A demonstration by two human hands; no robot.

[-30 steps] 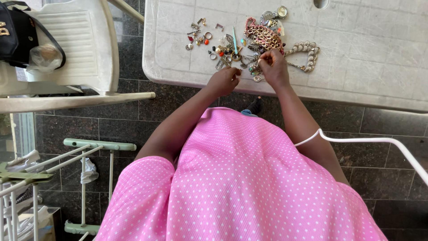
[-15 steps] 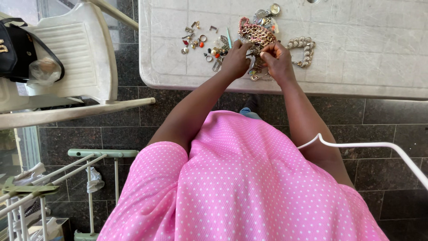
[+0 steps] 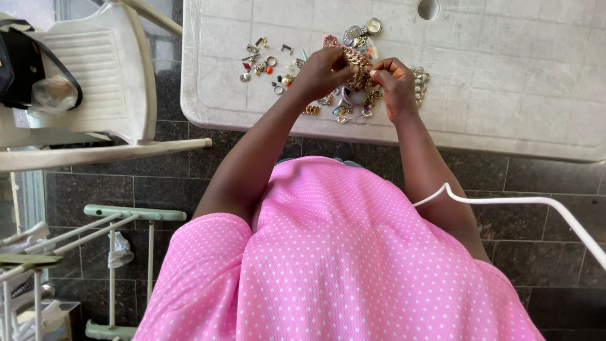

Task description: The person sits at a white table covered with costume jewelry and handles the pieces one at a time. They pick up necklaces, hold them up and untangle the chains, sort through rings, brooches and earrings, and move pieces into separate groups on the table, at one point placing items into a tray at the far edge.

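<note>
A heap of mixed jewellery lies near the front edge of a white plastic table. My left hand and my right hand are both raised over the heap, fingers pinched on a chunky gold and pink chain stretched between them. Small rings, beads and charms are scattered to the left of my left hand. A pearly link bracelet lies just behind my right hand, partly hidden by it. A round watch-like piece sits at the heap's far edge.
A white plastic chair stands at the left with a black bag and a clear plastic bag on it. A pale green drying rack is at lower left. A white cable runs off to the right over the dark tiled floor.
My left hand moved up from the table's front edge to the heap and closed on the chain with the right hand. The chain is now lifted between both hands.
</note>
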